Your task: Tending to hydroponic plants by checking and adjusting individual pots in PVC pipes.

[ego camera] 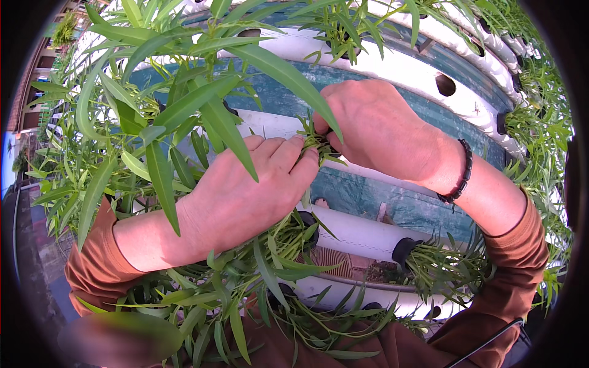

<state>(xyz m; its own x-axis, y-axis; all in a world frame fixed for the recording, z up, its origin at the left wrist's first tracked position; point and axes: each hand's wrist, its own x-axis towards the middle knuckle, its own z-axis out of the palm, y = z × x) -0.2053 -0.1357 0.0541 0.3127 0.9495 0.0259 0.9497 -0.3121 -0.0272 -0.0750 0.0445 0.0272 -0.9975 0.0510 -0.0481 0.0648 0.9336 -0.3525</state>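
My left hand (257, 184) reaches over a white pipe (271, 123), its fingers closed around a bunch of thin green stems (314, 138). At the right end of that bunch, the curled fingers and thumb of my right hand (379, 126) pinch it near its base. A bit of something dark shows between the right fingertips, and the leaf tip over them partly hides the grip. Long narrow leaves (225, 129) of a leafy green, which looks like water spinach, hang in front of my left wrist and fingers.
White planting pipes with round holes (445, 85) run in tiers ahead. Black pots (405, 250) with stems stick out of the lower pipe (359, 232). Dense foliage (538, 152) lines the right side. Teal sheeting (359, 193) lies behind the pipes. A paved path (50, 244) is at left.
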